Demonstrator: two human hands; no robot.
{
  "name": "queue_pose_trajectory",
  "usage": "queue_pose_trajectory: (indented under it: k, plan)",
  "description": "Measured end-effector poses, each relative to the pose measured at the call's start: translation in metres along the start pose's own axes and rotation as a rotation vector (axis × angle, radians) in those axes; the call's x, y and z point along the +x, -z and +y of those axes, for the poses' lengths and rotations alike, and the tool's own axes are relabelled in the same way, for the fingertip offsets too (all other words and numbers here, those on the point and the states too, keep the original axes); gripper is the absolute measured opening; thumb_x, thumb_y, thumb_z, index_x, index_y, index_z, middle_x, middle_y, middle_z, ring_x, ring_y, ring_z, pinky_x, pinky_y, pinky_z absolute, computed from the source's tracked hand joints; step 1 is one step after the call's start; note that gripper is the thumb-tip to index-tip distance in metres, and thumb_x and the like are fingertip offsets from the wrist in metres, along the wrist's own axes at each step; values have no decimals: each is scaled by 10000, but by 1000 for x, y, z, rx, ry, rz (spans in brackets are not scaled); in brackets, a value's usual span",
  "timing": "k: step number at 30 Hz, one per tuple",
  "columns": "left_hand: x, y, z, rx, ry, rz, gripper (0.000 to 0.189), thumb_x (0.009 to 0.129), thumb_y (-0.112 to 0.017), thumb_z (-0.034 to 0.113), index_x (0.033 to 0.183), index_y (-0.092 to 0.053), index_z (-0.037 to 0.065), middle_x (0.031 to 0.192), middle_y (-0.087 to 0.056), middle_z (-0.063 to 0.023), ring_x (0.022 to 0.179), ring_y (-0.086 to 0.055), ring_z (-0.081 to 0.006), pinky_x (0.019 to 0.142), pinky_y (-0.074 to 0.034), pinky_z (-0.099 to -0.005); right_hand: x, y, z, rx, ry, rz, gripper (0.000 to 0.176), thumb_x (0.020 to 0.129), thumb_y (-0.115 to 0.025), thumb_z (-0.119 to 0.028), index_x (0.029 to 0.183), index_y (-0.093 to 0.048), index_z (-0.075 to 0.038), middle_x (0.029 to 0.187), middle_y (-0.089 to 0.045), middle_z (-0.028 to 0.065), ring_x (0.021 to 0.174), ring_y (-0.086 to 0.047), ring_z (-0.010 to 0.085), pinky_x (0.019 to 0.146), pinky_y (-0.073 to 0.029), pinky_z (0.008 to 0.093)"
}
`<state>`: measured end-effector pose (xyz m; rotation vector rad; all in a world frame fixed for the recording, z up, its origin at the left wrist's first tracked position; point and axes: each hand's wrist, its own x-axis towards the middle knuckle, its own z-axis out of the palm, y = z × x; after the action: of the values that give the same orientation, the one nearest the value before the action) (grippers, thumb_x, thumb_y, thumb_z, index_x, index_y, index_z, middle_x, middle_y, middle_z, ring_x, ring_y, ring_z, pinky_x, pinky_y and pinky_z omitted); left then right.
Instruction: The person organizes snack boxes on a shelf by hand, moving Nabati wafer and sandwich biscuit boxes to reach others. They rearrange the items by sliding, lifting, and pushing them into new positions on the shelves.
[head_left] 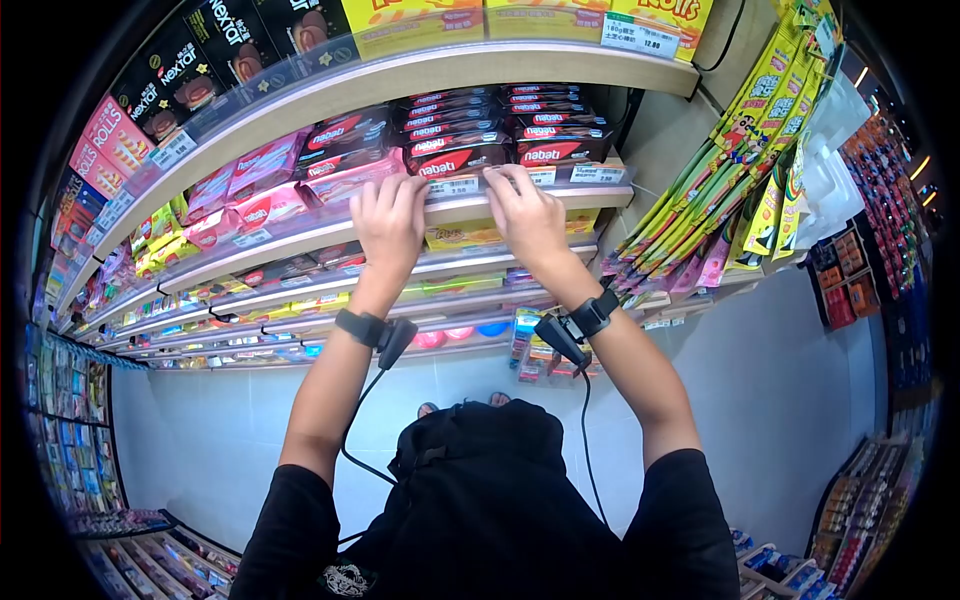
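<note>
My left hand (390,222) rests at the front edge of a snack shelf, fingers bent and closed over its clear plastic guard (330,212). Just to the right, my right hand (528,210) grips the same guard with curled fingers; the fingertips are partly hidden. Between the hands sits a white price tag (453,187). Behind them lie black and red Nabati wafer packs (458,150), stacked in rows. Pink Nabati packs (268,207) are to the left of my left hand. Each wrist wears a black strap with a cabled device.
Above is a shelf (420,82) with black Nextar boxes (235,40) and yellow Rolls boxes (415,18). Long yellow-green snack packets (730,150) hang at the right. More stocked shelves run below, and a small display of packets (540,350) stands near the floor.
</note>
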<state>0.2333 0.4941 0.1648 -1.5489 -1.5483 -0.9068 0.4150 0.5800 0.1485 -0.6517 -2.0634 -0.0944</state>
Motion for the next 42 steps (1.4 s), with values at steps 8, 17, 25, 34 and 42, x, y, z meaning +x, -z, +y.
queue_pose_trajectory:
  k: [8,17,25,34,42]
  plan:
    - [-7,5,-4,5,-15,-30,179,792,-764,122,966,-730,150,972,-661,19,867,-574,-216,740,-396,-361,-6,-28,-19,10,41,-32,472,794,-677,-83,1261,-610,-88,1087,-578,75,787,-687,229,580,-558,349]
    - [-6,5,-3,-48,52,-55,166,803,-761,116,966,-742,144,979,-665,18,876,-566,-214,749,-399,-351,-1,-30,-18,0,65,-46,463,761,-673,-72,1218,-599,-83,1073,-559,77,806,-688,217,587,-565,333]
    - [-4,2,5,-74,24,-48,182,776,-771,94,948,-746,148,948,-652,26,832,-555,-211,721,-399,-358,17,-31,-16,-54,55,-23,149,826,-642,-69,972,-610,-59,941,-586,75,712,-683,239,530,-552,357]
    - [-3,1,8,-77,28,-15,183,775,-763,82,949,-723,125,958,-648,-13,851,-565,-230,724,-397,-371,13,-30,-15,-71,78,33,200,802,-614,-95,1000,-599,-70,939,-550,69,712,-664,199,538,-537,339]
    - [-7,-2,16,-56,18,-41,278,779,-743,78,1052,-729,127,1009,-650,-11,889,-575,-227,750,-405,-379,3,-17,-21,45,16,-62,320,824,-648,-78,1143,-627,-54,1009,-586,92,753,-683,261,570,-559,363]
